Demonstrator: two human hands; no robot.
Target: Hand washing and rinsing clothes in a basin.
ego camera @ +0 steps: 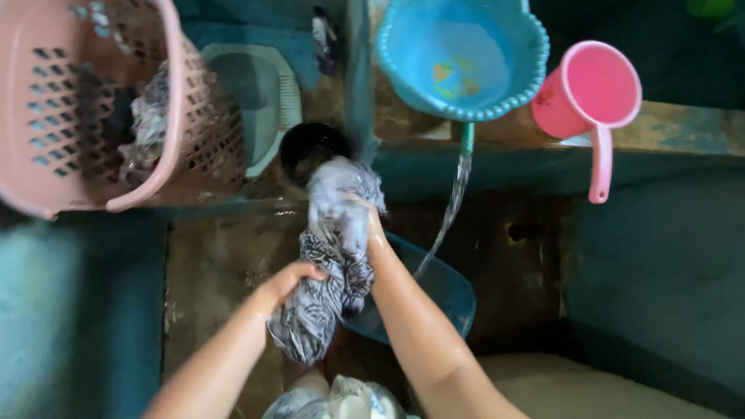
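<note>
Head view, looking straight down at a wet wash area. Item one: a patterned grey-and-white cloth (326, 287), soaked and twisted into a thick rope, held upright-slanted between both hands above the dark floor. Its upper end bunches pale and sudsy around the right hand (353, 213); its lower end hangs below the left hand (291, 279) and nearly meets a second heap of wet fabric (341, 399) at the bottom edge.

Item two: the left hand, forearm reaching in from the lower left, fingers curled round the cloth's middle, closed on it from the side. Item three: the right hand, forearm rising from the lower right, wrist bent, mostly buried in the cloth's top; it is wrapped in the fabric and appears clenched on it, though the fingers themselves are hidden.

Surroundings: a dark blue basin (442, 291) lies tilted on the floor just behind the right forearm. A thin stream of water (454, 206) falls from a green hose (467, 138) toward that basin. On the ledge above stand a light blue scalloped basin (466, 54), a pink dipper (594, 97) with its handle hanging over the edge, and a small black pot (310, 147) just beyond the cloth. At left, a pink slatted laundry basket (101, 101) holds more clothes, beside a pale green dustpan-shaped tray (260, 97).
</note>
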